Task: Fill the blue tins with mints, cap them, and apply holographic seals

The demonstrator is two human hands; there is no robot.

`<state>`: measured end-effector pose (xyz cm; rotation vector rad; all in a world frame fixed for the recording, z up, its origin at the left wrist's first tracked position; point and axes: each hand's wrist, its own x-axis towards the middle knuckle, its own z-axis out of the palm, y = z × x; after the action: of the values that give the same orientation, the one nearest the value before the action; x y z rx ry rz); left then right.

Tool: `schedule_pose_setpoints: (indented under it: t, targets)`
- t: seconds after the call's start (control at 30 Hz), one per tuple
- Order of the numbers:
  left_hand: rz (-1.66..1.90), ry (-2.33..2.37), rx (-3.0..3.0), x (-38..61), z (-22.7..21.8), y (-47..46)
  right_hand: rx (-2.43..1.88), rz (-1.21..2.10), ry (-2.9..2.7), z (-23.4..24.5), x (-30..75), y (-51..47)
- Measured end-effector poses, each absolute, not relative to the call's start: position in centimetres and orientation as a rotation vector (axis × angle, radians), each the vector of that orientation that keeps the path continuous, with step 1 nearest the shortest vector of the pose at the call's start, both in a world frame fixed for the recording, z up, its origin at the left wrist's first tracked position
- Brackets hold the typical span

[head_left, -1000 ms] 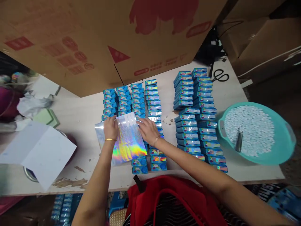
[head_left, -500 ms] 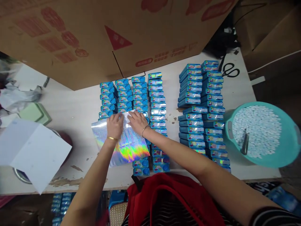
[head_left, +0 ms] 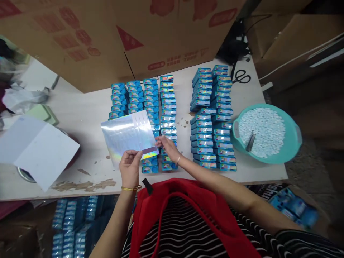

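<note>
My left hand (head_left: 130, 167) pinches the near edge of a shiny holographic sticker sheet (head_left: 126, 136) and holds it tilted up above the table. My right hand (head_left: 168, 147) is at the sheet's lower right corner, fingers closed on that corner, over the near end of several rows of small blue boxes (head_left: 150, 104). A second block of stacked blue boxes (head_left: 211, 114) lies to the right of my right hand.
A teal basin (head_left: 291, 143) of small white pieces with a metal tool in it sits at the right. Scissors (head_left: 241, 77) lie at the back. A large cardboard box (head_left: 107, 36) overhangs the far side. A white folded sheet (head_left: 34, 150) lies at the left.
The sheet lay flat on the boxes with both hands pressing its far edge. Now my left hand has lifted it by the near edge and my right hand has moved to its lower right corner.
</note>
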<state>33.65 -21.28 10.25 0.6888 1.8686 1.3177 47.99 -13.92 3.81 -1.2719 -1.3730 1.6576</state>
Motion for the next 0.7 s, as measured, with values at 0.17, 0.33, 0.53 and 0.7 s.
schedule_pose_setpoints:
  t: [0.17,0.33,0.53,0.7]
  targets:
    - [1.232,1.706,0.522,38.2,8.3,-24.2,-1.236,1.816,-1.123,5.3,53.5,-21.8]
    - [1.121,1.708,0.546,41.3,5.9,-27.2,-1.356,1.697,-1.014,5.0,57.3,-24.3]
    - [1.111,1.679,0.578,43.7,5.9,-28.6,-1.552,1.809,-0.926,3.6,59.2,-26.3]
    - [1.112,1.689,0.634,44.3,5.1,-28.2,-1.447,1.765,-0.941,2.3,59.1,-26.6]
